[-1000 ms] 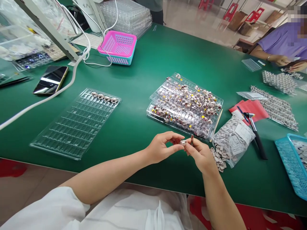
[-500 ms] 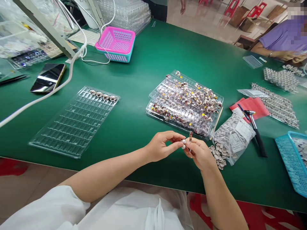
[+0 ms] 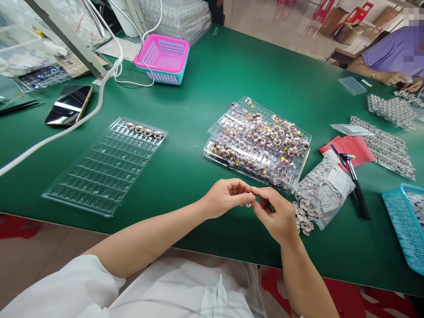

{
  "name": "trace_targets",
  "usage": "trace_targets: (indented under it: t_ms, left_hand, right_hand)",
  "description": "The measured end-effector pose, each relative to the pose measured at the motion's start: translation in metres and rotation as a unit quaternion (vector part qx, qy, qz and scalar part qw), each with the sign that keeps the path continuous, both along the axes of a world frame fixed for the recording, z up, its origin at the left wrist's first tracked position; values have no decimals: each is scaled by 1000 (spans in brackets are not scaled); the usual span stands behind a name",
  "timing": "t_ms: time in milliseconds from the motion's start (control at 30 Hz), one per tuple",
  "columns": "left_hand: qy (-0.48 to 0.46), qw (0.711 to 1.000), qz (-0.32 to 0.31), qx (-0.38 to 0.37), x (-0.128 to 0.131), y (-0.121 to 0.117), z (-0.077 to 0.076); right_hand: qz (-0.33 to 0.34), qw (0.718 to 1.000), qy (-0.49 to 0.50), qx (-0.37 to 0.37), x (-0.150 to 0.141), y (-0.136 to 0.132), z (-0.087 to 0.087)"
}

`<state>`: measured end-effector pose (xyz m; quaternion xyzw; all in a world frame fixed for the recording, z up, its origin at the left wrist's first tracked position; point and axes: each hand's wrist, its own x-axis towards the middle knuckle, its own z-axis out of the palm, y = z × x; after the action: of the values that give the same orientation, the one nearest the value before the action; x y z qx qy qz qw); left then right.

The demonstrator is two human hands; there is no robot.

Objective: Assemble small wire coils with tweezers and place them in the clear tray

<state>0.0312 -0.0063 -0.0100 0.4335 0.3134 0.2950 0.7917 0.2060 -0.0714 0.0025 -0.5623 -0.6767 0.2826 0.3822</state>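
Note:
My left hand [image 3: 225, 197] and my right hand [image 3: 276, 213] meet above the near edge of the green table [image 3: 198, 106], fingertips pinched together on a small silvery ring-shaped part [image 3: 249, 202]. Most of the part is hidden by the fingers. Just behind the hands lie stacked clear trays [image 3: 258, 143] full of small rings with red and yellow bits. To the left lies a clear compartment tray [image 3: 106, 168] with several rings in its far row. At the right of my right hand an open plastic bag [image 3: 323, 190] spills small pale parts [image 3: 302, 216].
A pink basket [image 3: 163, 57] in a teal one stands at the back. A phone [image 3: 68, 106] and a white cable [image 3: 62, 132] lie at left. A black-handled tool [image 3: 356, 192], red paper [image 3: 347, 148], a blue basket [image 3: 406, 225] and part trays sit right. Another person's hands [image 3: 395, 79] work far right.
The small dark stick that stood up from my right hand's fingers is no longer visible. Both hands have closed more tightly over the small part, staying at the same spot.

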Motion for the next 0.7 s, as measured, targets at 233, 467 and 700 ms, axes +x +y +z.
trace_targets:
  t_ms: [233,467,700]
  left_hand:
    - [-3,1000,-7,-12,-2,6,1]
    - [10,999,-6,-30,-3,6,4]
    - [22,1000,-5,-17,-1,5,2]
  right_hand:
    - [-6,997,-29,70,0,0,-3]
    - [3,1000,-3,29,-2,2,0]
    - [10,1000,11,20,-2,2,0]
